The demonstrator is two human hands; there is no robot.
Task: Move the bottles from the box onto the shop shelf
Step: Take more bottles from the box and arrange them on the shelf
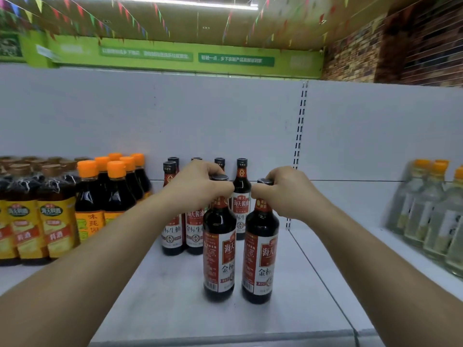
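Note:
Two dark soy sauce bottles with red and white labels stand side by side on the white shop shelf point(160, 296). My left hand point(198, 189) grips the neck of the left bottle point(219, 249) just under its black cap. My right hand point(288, 194) grips the neck of the right bottle point(260, 256) the same way. Behind them several identical soy sauce bottles point(193, 229) stand in rows near the shelf's back panel. The box is out of view.
Orange-capped dark bottles point(110, 194) and yellow-labelled bottles point(37, 221) fill the shelf's left side. Clear bottles with orange caps point(431, 214) stand on the neighbouring shelf at right. A slotted metal upright point(299, 146) divides the two back panels. Bare shelf lies in front of the held bottles.

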